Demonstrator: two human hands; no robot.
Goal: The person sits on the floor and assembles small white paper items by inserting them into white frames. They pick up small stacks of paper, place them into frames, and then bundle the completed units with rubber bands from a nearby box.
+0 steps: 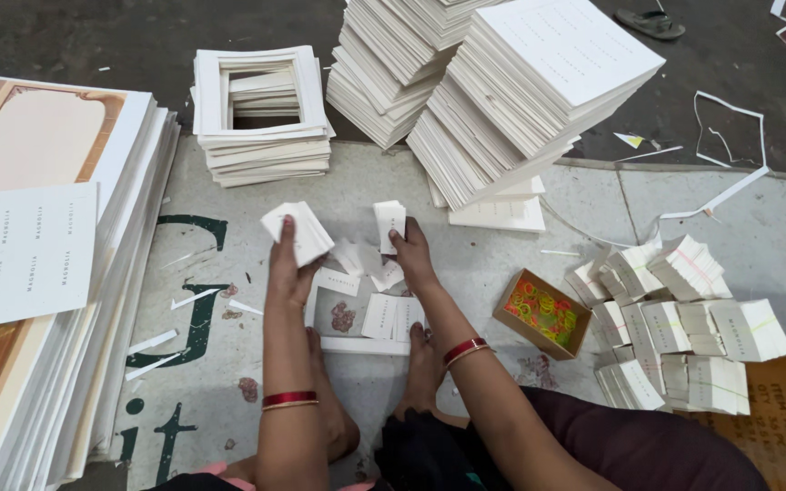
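Left hand [288, 264]: closed around a thick wad of small white cards [298, 232], held up off the floor. Right hand [411, 255]: fingers pinched on a thinner wad [389, 223], held upright, just beside the left one. Red bangles [289, 399] on both wrists.

Below and between the hands: loose cards [361, 259] in a messy heap, more cards [391, 316] lying flat inside a white frame [357, 345] on the floor. Bare feet [425, 368] touching the frame's near edge.

To the right: small brown box [541, 312] full of bright rubber bands [539, 309]. Past it, many tied card bundles [675, 318] packed close together.

Up top: pile of cut-out white frames [261, 118], and tall leaning stacks of white sheets [511, 91]. On the far left: big stack of printed sheets [38, 255]. Thin paper strips [195, 298] scattered on the grey mat [502, 255].
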